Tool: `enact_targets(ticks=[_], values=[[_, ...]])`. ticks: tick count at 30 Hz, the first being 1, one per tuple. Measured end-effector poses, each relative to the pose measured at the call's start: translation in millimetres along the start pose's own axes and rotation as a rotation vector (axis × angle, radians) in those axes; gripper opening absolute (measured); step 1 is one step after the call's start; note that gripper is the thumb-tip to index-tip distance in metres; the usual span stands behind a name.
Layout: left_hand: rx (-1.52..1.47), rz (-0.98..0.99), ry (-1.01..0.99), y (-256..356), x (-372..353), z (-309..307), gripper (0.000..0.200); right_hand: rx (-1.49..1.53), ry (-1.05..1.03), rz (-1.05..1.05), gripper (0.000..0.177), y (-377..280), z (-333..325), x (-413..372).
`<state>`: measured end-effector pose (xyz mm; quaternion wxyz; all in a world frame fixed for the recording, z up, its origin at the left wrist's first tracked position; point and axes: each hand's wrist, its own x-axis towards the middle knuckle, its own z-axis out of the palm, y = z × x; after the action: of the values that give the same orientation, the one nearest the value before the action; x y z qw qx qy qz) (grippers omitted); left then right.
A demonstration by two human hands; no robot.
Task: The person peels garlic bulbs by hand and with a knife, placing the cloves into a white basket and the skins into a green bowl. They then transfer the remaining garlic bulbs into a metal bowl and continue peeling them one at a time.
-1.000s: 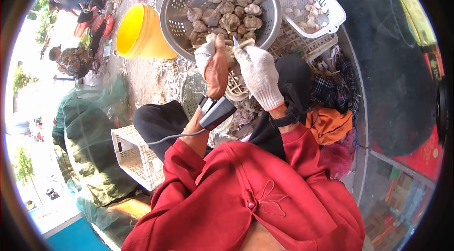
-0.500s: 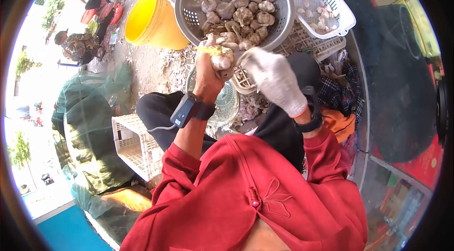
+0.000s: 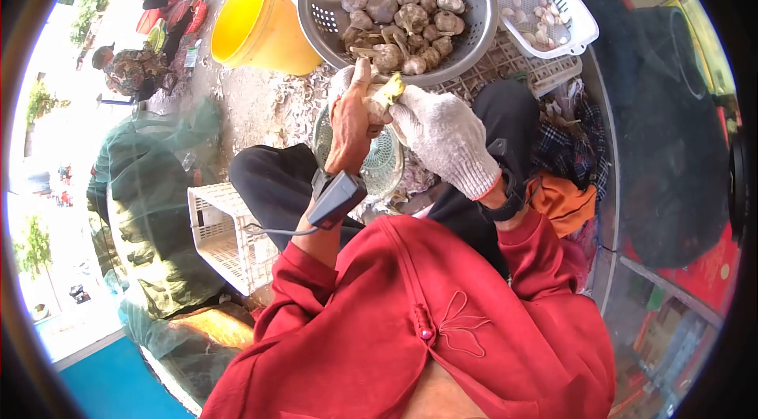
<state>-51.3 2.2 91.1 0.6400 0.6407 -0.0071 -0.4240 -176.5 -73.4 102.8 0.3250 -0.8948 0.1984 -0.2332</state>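
My bare left hand [image 3: 351, 123] is closed around a garlic bulb [image 3: 377, 109], which shows between my two hands just below the metal colander. Yellow material sticks up from the top of the bulb. My right hand [image 3: 444, 131], in a white knitted glove, has its fingers bent against the right side of the same bulb. The large perforated metal colander [image 3: 320, 13] holds many unpeeled garlic bulbs [image 3: 411, 18]. Beneath my hands is a pale green mesh basket [image 3: 383, 166], partly hidden by my left hand and wrist.
A white basket [image 3: 586, 24] with loose cloves stands at the upper right. A yellow bucket [image 3: 276, 36] is left of the colander. A white crate [image 3: 221, 233] lies by my left knee. Garlic skins litter the ground. Other people [image 3: 134, 72] sit at the far upper left.
My gloved hand has come in from the right onto the bulb. My left hand has turned, and the yellow part now points up and right. The view has shifted slightly.
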Motion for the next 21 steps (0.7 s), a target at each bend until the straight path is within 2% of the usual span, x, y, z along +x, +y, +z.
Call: enact_targets(ticks=[1,3,4,5,7,9,10,11,13,14,15,16,17,19,21], values=[[0.003,-0.004,0.003,0.1,-1.8,0.6,0.038,0.004,-0.002,0.004,0.018,-1.2,-1.2,0.1],[-0.194,0.037,-0.120,0.2,-6.9,2.5,0.041,0.622,0.103,0.296,0.014,-8.7,-11.7,5.5],[-0.264,0.087,-0.315,-14.8,2.6,-9.2,0.038,0.523,0.198,0.234,0.015,15.9,-5.2,3.6],[-0.348,0.018,-0.237,-19.7,5.3,-9.8,0.035,1.131,0.320,0.565,0.015,-5.3,-26.2,12.5],[-0.435,-0.066,-0.350,-31.2,11.6,-23.1,0.035,0.810,0.201,0.478,0.019,-5.7,-35.9,13.1],[-0.459,-0.104,-0.345,-29.5,13.9,-21.7,0.036,0.584,0.075,0.235,0.031,-2.6,-16.2,9.4],[-0.479,-0.131,-0.336,-26.8,14.6,-20.5,0.036,0.688,0.023,0.259,0.038,-1.6,-6.0,7.2],[-0.479,-0.129,-0.333,-24.6,11.6,-19.2,0.036,0.803,0.025,0.253,0.034,-6.6,3.1,7.6],[-0.354,-0.119,-0.290,-19.4,5.1,-18.3,0.037,0.508,-0.065,0.208,0.034,-9.0,-2.7,7.0],[-0.275,-0.096,-0.266,-15.8,2.3,-17.9,0.043,0.514,-0.062,0.209,0.034,-6.7,0.6,6.5],[-0.268,-0.097,-0.270,-13.1,-1.6,-15.1,0.043,0.427,0.006,0.115,0.030,-1.8,5.9,6.7],[-0.121,-0.090,-0.145,-12.1,-8.7,-11.9,0.046,0.338,0.067,0.020,0.027,1.3,10.4,6.0],[0.022,-0.083,-0.016,-10.9,-18.1,-9.9,0.051,0.340,0.062,0.020,0.027,0.6,12.9,3.2],[0.010,-0.063,-0.011,-17.0,-19.7,-15.4,0.055,0.149,0.113,-0.120,0.018,-2.8,18.2,-0.3],[0.045,-0.024,0.046,-30.6,-17.0,-23.7,0.054,0.155,0.145,-0.178,0.012,-6.2,29.5,-5.2]])
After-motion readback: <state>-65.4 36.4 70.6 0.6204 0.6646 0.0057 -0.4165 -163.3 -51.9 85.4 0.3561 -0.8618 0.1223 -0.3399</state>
